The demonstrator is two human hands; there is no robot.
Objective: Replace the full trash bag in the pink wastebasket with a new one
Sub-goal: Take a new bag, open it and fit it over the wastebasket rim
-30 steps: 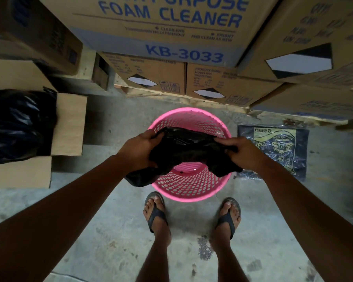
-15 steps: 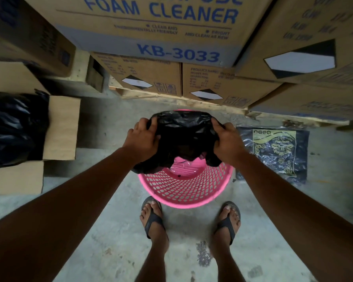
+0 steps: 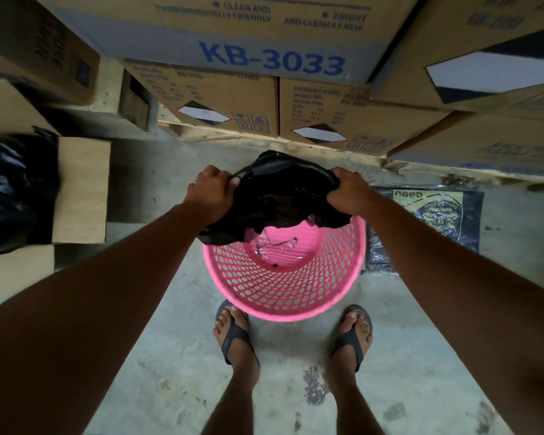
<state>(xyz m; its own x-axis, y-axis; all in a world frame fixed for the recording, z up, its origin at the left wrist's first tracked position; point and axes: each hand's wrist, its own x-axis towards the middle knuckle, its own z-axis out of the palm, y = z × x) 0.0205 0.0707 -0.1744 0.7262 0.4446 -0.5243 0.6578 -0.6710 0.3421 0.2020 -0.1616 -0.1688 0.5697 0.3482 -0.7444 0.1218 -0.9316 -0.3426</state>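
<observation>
Both hands grip a black bag (image 3: 283, 189) at frame center: left hand (image 3: 212, 194) and right hand (image 3: 349, 193) clenched on opposite edges, over the far rim of the pink basket (image 3: 283, 287) on the floor.

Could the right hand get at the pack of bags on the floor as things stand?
Probably not yet: the right hand is clenched on the black bag over the basket. The pack lies uncovered on the floor just right of the basket, so the way looks free once the hand lets go.
</observation>
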